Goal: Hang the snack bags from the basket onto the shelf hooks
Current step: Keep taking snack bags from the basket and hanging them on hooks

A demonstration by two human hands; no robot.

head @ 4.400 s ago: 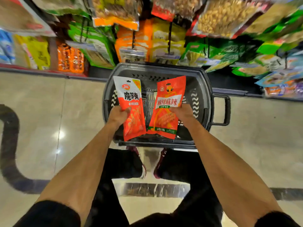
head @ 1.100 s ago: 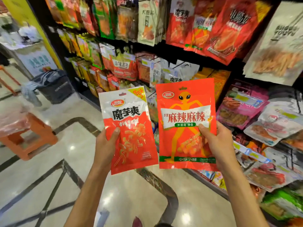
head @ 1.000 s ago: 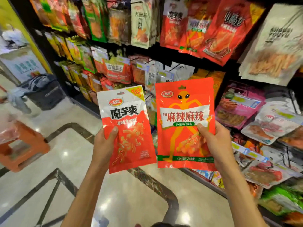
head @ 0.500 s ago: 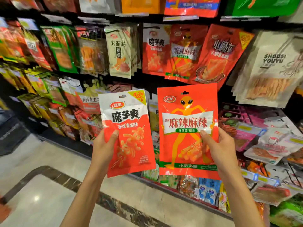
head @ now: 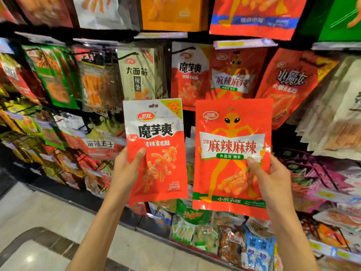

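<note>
Before the snack shelf (head: 109,33), held up side by side and just apart: two snack bags.

Left hand (head: 125,173): clamped on the lower left edge of the white-and-red konjac bag (head: 156,153), thumb across the front, fingers hidden behind. Bag upright, hang hole at the top, yellow flash in the upper right corner.

Right hand (head: 273,178): clamped on the lower right edge of the red alien-figure bag (head: 232,149), thumb on the front just below the green label strip, fingers hidden behind. Bag upright, slightly larger than its neighbour.

Hands apart, one bag each; neither bag on a hook.

Directly behind and above, on the shelf: hanging konjac bags (head: 189,75) of matching print and, just to their right, hanging alien-figure bags (head: 232,75). Black hook (head: 183,50) visible above the konjac row. Left of these: pale bags with black lettering (head: 138,75). Right of these: red bags with a yellow corner (head: 289,83). Along the rail above: price label strips (head: 242,44). Lower rows: assorted packets, blurred.

Bottom left: pale tiled floor (head: 39,216) with a dark inlay band (head: 48,237).
</note>
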